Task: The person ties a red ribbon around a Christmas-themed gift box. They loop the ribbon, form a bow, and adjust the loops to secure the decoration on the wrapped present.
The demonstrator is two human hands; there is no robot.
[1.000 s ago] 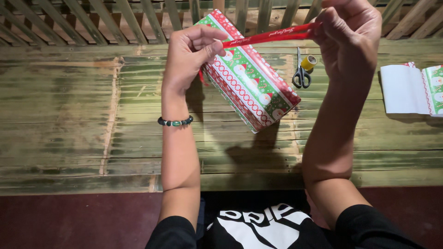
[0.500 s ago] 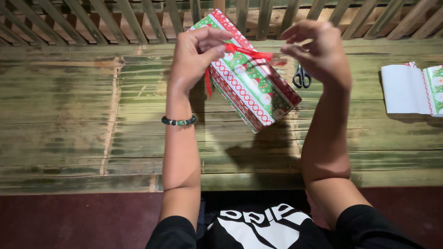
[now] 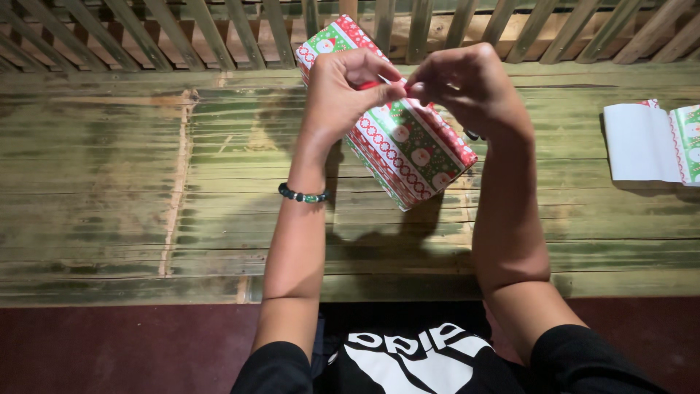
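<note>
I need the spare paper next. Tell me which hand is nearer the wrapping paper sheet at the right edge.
Right. The right hand is over the wrapped box, closer to the wrapping paper sheet; the left hand lies further left.

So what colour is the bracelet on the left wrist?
Dark beads with green ones, bracelet, clear in the head view.

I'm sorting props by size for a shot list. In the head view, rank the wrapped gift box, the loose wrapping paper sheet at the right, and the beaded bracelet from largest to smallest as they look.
1. Wrapped gift box, partly hidden by both hands.
2. Wrapping paper sheet, cut off by the frame edge, so its full size is unsure.
3. Beaded bracelet, clearly smallest.
</note>
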